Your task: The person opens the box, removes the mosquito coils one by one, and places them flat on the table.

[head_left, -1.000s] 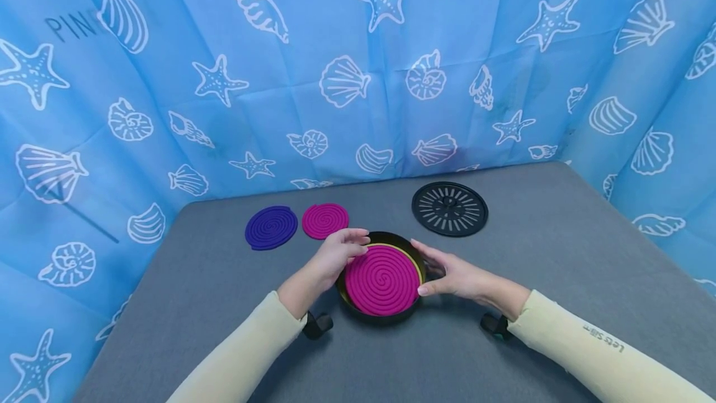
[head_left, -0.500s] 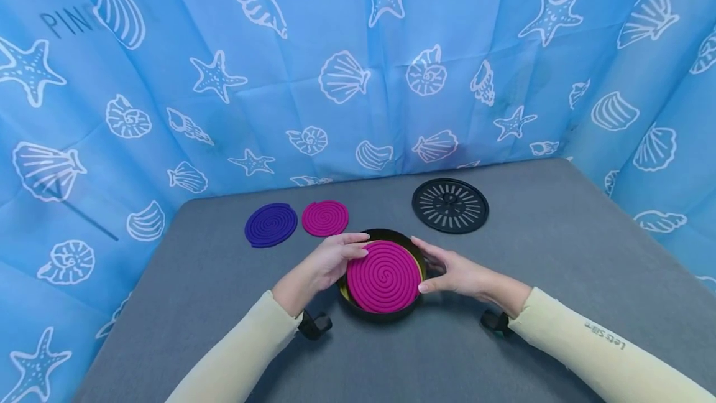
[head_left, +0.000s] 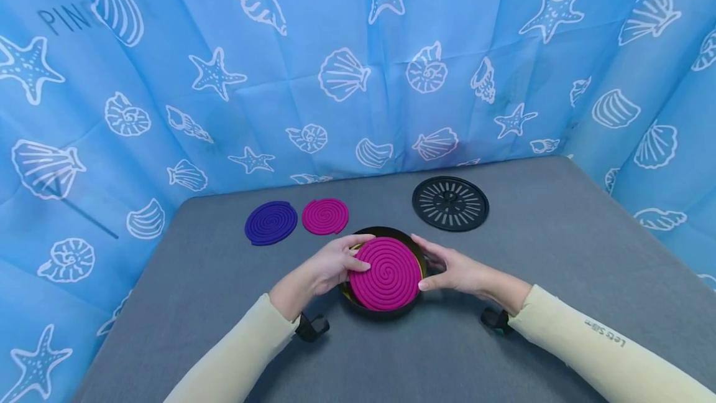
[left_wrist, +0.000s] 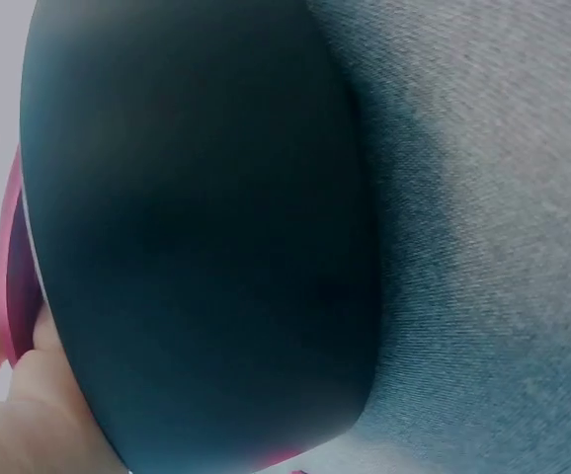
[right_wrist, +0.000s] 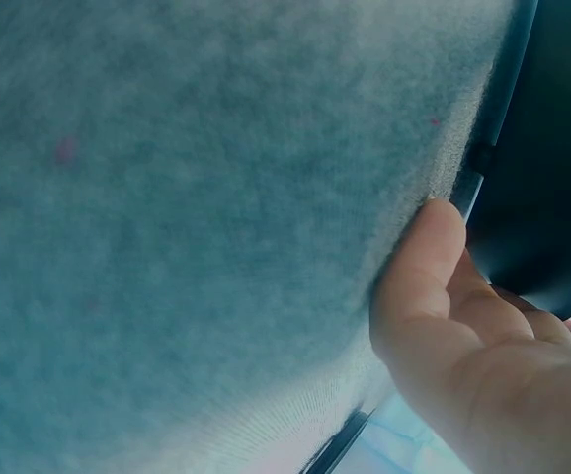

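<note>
A pink spiral coaster [head_left: 386,275] lies tilted in a round black holder [head_left: 386,316] in the head view, its left side raised. My left hand [head_left: 335,263] pinches that raised side, thumb on top. From the left wrist, the coaster's edge [left_wrist: 9,267] rises past the holder's dark outer wall [left_wrist: 206,237], with fingers beside it. Below the coaster shows a thin yellow edge [head_left: 347,293]. At the holder's right side my right hand [head_left: 458,272] spreads thumb and fingers round the rim; in the right wrist view its fingers rest against the wall.
Behind the holder, toward the left, a blue spiral coaster [head_left: 271,223] and another pink spiral coaster [head_left: 325,216] lie flat. A slotted black disc [head_left: 450,204] lies back right on the grey table [head_left: 408,359]. A blue patterned curtain [head_left: 296,36] hangs behind.
The left thumb has come onto the pink coaster, and the coaster's left side has lifted and shifted slightly rightward. My right hand has stayed at the holder's rim. The view tipped slightly down.
</note>
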`<state>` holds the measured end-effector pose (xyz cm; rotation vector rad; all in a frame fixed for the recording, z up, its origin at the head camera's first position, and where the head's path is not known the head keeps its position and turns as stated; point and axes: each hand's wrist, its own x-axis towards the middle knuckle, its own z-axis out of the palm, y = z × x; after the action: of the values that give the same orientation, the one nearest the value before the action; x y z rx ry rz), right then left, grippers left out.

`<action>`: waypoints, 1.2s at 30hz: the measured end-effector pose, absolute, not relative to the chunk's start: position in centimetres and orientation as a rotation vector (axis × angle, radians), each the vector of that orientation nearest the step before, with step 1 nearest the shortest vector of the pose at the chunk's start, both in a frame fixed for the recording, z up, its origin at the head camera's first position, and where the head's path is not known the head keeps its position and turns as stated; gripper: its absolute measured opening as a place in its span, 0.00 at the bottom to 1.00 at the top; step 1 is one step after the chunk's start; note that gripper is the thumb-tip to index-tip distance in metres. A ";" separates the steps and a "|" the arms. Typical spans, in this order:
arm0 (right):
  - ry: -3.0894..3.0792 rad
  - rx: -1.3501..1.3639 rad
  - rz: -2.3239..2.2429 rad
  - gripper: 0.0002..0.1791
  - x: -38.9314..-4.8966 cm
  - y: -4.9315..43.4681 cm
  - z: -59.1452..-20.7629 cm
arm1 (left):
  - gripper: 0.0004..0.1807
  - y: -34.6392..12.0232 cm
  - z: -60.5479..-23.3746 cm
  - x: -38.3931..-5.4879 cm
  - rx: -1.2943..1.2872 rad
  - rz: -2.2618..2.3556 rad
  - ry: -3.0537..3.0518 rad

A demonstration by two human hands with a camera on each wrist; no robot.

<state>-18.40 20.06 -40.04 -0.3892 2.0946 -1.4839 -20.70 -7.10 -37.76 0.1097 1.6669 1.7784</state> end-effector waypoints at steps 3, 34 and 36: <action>2.093 -0.392 -1.483 0.52 -18.5 20.0 -40.0 | 0.32 -7.2 -37.8 -20.6 0.113 1.790 1.678; 2.095 -0.410 -1.490 0.52 -18.2 19.9 -39.8 | 0.36 -12.5 -35.0 -19.0 0.051 2.252 1.655; 2.090 -0.417 -1.488 0.52 -18.2 19.9 -39.7 | 0.36 -13.1 -34.9 -18.8 0.041 2.267 1.664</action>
<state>-18.21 19.89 -39.72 -0.4172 2.0900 -1.4876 -18.80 -13.08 -34.87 0.0410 1.6636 2.2670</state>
